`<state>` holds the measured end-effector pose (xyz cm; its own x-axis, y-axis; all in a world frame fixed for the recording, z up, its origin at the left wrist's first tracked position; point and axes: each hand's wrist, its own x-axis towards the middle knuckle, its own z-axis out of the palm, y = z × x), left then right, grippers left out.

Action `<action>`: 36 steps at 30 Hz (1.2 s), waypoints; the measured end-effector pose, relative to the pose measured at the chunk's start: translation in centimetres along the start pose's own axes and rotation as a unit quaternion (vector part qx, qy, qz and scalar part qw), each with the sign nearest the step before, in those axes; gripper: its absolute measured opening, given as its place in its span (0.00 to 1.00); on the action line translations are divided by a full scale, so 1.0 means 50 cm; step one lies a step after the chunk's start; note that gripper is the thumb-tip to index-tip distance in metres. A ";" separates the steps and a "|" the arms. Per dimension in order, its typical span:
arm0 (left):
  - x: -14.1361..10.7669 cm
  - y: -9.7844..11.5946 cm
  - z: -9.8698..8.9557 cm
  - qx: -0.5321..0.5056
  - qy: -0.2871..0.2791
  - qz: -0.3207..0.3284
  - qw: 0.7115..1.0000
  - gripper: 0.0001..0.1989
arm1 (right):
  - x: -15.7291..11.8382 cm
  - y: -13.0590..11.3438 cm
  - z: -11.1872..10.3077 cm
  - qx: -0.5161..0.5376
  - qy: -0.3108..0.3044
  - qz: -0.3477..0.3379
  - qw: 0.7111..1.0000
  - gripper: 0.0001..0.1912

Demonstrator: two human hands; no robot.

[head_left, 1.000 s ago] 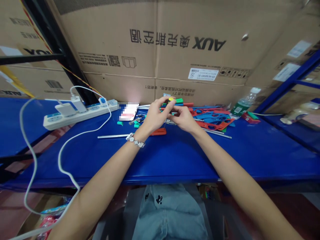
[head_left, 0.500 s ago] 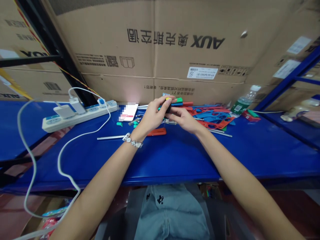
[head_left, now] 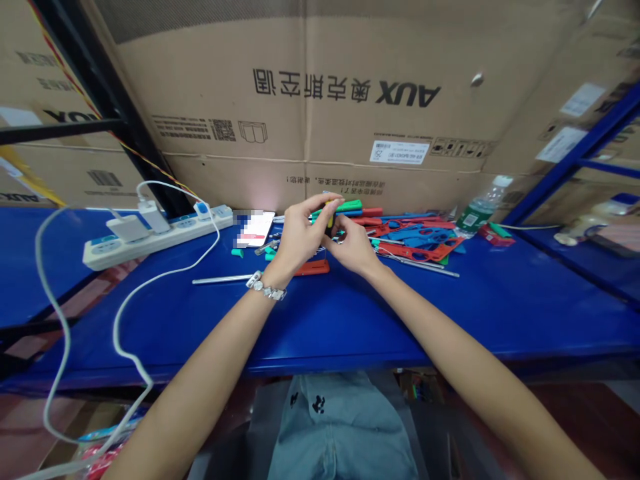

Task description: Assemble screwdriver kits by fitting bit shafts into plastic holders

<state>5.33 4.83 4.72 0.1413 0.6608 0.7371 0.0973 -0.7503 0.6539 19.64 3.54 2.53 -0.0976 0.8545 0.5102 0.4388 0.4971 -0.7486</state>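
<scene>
My left hand [head_left: 306, 228], with a silver bracelet at the wrist, is closed around a screwdriver with a black-and-yellow handle [head_left: 331, 217]. The handle stands roughly upright, and a thin shaft seems to run down below it. My right hand [head_left: 354, 245] meets it from the right, fingers curled in against the lower handle; what they pinch there is hidden. Under the hands lies an orange-red flat handle piece [head_left: 314, 268]. A silver metal rod [head_left: 223, 279] points left from near it. Green and red handled pieces [head_left: 351, 205] lie just behind the hands.
Blue and red plastic parts [head_left: 417, 235] are heaped to the right, beside a water bottle [head_left: 483, 212]. At left are a white phone [head_left: 257, 229], small green bits [head_left: 237, 253] and a power strip [head_left: 160, 237] with a trailing white cable [head_left: 120, 320]. A cardboard box [head_left: 320, 127] stands behind.
My right hand has moved left and its fingers, stretched out before, have curled in at the screwdriver. The left hand still grips the handle, which has tilted slightly.
</scene>
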 end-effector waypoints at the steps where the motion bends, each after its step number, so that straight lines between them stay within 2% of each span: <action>1: 0.001 -0.001 -0.007 0.000 -0.021 0.006 1.000 0.12 | 0.000 -0.002 -0.009 0.028 -0.030 -0.011 0.999 0.19; 4: 0.005 -0.004 -0.022 0.003 -0.071 0.016 0.997 0.15 | 0.005 -0.004 -0.038 0.124 -0.151 -0.034 0.980 0.21; 6: 0.004 -0.004 -0.024 -0.003 -0.096 0.025 0.995 0.16 | 0.009 -0.003 -0.047 0.151 -0.183 -0.028 0.971 0.22; 9: 0.000 -0.002 -0.014 0.009 -0.089 0.029 0.996 0.17 | 0.011 0.002 -0.045 0.136 -0.158 -0.019 0.978 0.21; 12: -0.006 0.002 0.005 0.049 -0.004 0.016 0.999 0.14 | 0.010 0.008 -0.032 0.057 -0.063 -0.011 0.996 0.19; 15: -0.008 0.006 0.022 0.058 0.078 0.000 0.995 0.17 | 0.007 0.006 -0.017 -0.020 0.016 -0.002 1.000 0.21; 18: -0.007 0.008 0.026 0.067 0.109 -0.002 0.992 0.17 | 0.001 -0.005 -0.001 -0.070 0.038 -0.001 0.997 0.19; 20: -0.005 0.006 0.021 0.062 0.106 -0.003 0.992 0.14 | -0.003 -0.009 0.006 -0.091 0.047 -0.004 0.995 0.17; 23: -0.005 0.001 0.007 0.053 0.060 -0.003 0.997 0.11 | -0.002 -0.005 0.001 -0.052 0.022 -0.021 0.998 0.14; 26: -0.007 -0.003 -0.005 0.064 -0.002 0.014 0.998 0.11 | 0.006 0.009 -0.019 0.081 -0.077 -0.034 0.993 0.20; 29: -0.008 -0.004 -0.010 0.049 -0.058 0.019 0.997 0.13 | 0.015 0.017 -0.037 0.151 -0.164 -0.013 0.975 0.22; 32: -0.008 -0.002 -0.005 0.031 -0.081 0.011 0.996 0.15 | 0.019 0.018 -0.040 0.146 -0.164 -0.002 0.976 0.22; 34: -0.008 0.000 0.000 0.026 -0.058 0.008 0.998 0.14 | 0.020 0.015 -0.036 0.123 -0.134 -0.006 0.983 0.22; 36: -0.012 -0.002 0.001 0.026 -0.006 0.007 1.000 0.16 | 0.019 0.011 -0.029 0.098 -0.105 -0.015 0.989 0.21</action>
<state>5.30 4.51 4.22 0.1551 0.6502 0.7438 0.1470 -0.7597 0.6334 21.07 4.42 3.22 -0.3014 0.8409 0.4495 0.2524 0.5250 -0.8128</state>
